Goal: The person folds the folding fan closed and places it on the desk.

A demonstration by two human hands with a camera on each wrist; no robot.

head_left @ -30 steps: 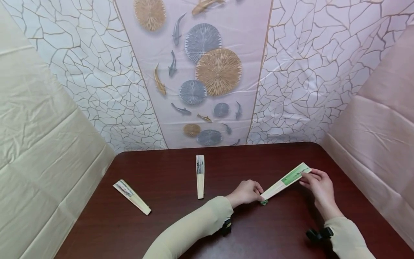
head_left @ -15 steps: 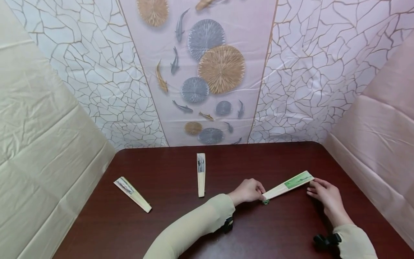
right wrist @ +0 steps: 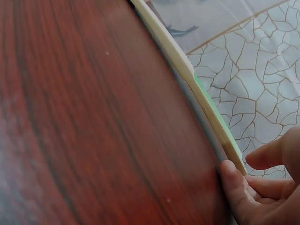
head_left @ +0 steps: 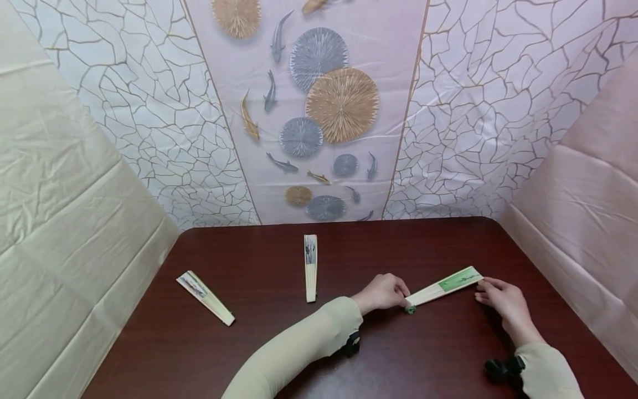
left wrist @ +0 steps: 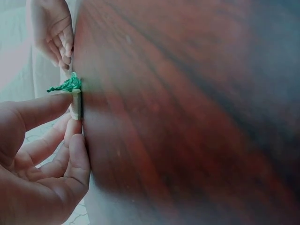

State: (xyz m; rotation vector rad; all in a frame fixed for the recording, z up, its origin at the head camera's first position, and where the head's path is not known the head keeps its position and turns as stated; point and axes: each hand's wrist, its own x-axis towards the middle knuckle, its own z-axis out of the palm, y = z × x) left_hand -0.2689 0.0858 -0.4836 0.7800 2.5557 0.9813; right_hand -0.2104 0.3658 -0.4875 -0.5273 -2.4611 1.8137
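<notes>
A closed folding fan [head_left: 444,286] with pale ribs and a green printed leaf lies slantwise low over the right side of the dark red table. My left hand [head_left: 384,291] pinches its narrow end, where a green knotted cord [left wrist: 70,84] hangs, between thumb and fingers. At the broad end, my right hand [head_left: 505,305] has its thumb and fingers around the corner; in the right wrist view the fan's edge [right wrist: 213,115] runs up to these fingertips. Two more closed fans lie apart from my hands: a grey-printed fan [head_left: 310,268] and another printed fan [head_left: 205,297].
The dark red table [head_left: 259,260] has a rounded far right corner. Behind it hangs a patterned cloth [head_left: 319,183] with fish and discs. Beige cloth walls [head_left: 75,221] close off both sides. A black strap mount [head_left: 503,368] sits on the right wrist.
The green fan's broad end has come down and toward me, turning the fan flatter across the view. My right hand moved with it, toward the tip corner. The left hand stays at the narrow end.
</notes>
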